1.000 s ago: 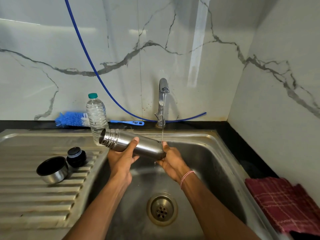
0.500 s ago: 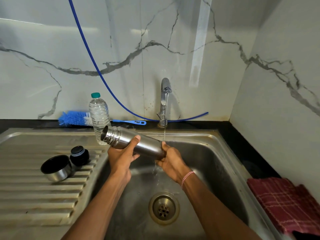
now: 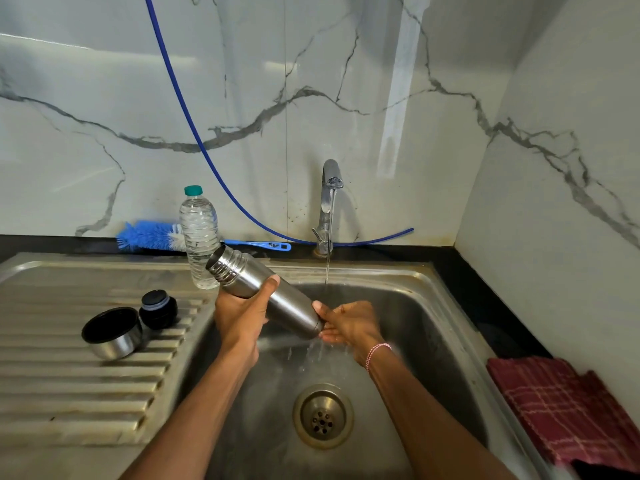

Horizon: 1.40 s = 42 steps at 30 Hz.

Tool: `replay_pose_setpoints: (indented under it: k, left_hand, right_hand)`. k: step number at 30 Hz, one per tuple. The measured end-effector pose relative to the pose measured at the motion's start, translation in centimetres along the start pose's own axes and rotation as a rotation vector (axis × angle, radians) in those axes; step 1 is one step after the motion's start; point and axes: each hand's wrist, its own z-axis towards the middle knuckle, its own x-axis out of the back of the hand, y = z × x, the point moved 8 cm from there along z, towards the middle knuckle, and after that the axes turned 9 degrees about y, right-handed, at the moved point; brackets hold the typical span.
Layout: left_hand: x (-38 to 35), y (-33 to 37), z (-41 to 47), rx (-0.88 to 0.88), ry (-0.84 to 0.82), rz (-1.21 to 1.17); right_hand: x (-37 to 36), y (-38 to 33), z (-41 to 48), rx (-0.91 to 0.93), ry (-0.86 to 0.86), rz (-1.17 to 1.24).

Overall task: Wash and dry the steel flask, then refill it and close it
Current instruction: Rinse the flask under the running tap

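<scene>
Steel flask (image 3: 270, 292) is mid-wash: open-mouthed, it slants over the sink (image 3: 436, 341), mouth up to the left, base low beside the tap's (image 3: 329, 188) running stream. The left hand (image 3: 239, 313) grips its middle; the right hand (image 3: 349, 323) holds the wet base. Cup (image 3: 110, 332) and stopper (image 3: 158, 308) lie left on the drainboard (image 3: 52, 375). Drying with the red cloth (image 3: 561, 410), refilling and closing remain, I judge. Compared with a second ago, the flask tilts steeper, its base lower.
</scene>
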Motion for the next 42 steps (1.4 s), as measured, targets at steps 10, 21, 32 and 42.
replay_pose_setpoints:
  k: [10, 21, 32, 42]
  left_hand:
    - [0.9, 2.8, -0.6, -0.236, 0.097, 0.387]
    - [1.7, 5.2, -3.2, -0.39, 0.093, 0.681]
    - [4.6, 5.4, -6.7, -0.455, -0.013, 0.84]
    - [3.1, 6.6, -6.1, -0.588, 0.021, 0.821]
  right_hand:
    - [-2.5, 1.0, -2.7, -0.159, -0.359, -0.09]
    - [-2.4, -4.5, -4.8, 0.37, -0.22, -0.428]
    - [2.1, -4.3, -7.4, 0.539, -0.149, -0.995]
    - [7.2, -9.2, -9.6, 0.936, 0.276, -0.583]
